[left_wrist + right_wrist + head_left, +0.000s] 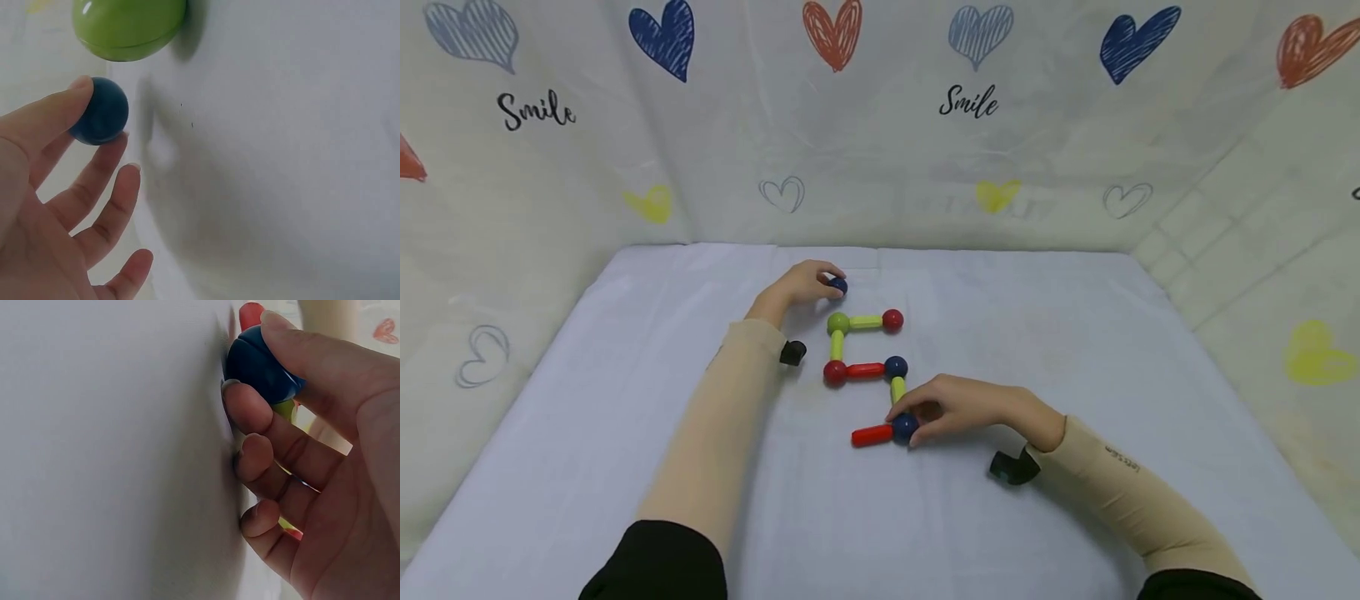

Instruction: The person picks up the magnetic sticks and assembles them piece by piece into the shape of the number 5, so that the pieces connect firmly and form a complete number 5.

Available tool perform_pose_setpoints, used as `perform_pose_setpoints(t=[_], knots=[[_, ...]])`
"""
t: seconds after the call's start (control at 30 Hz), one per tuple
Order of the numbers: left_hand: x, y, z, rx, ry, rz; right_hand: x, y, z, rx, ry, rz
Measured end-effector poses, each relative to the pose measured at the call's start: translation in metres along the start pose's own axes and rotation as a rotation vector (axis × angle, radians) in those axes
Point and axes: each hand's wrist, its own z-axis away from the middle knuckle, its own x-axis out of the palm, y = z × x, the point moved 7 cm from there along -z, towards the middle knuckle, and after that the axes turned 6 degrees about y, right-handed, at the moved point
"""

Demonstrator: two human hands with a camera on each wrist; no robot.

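Note:
A zigzag chain of coloured balls and short rods lies on the white tablecloth. From the far end it runs red ball (892, 320), yellow-green rod (867, 322), green ball (838, 323), another yellow-green rod (837, 345), red ball (834, 372), red rod (865, 372), blue ball (896, 367), and a yellow-green rod (898, 388) to the near blue ball (905, 428). A red rod (872, 436) sticks out leftward from that ball. My right hand (973, 407) pinches the near blue ball. Beyond the green ball, my left hand (797, 287) pinches a loose blue ball (103, 112) between thumb and fingers.
The white tablecloth (1075, 333) spreads around the chain. A pale backdrop (880, 125) with hearts and "Smile" lettering stands at the table's far edge. Black wrist cameras sit at the left cuff (792, 352) and the right cuff (1015, 467).

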Motion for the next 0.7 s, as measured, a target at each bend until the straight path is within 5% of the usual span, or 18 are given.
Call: perform_pose_setpoints(t=[0.27,0.7], knots=[[-0.009,0.004,0.021,0.112,0.02,-0.006,-0.001,-0.001,0.001,0.007,0.005,-0.013],[-0.003,0.01,0.087,0.121,0.106,0.005,0.0,0.002,0.0,-0.011,-0.001,0.001]])
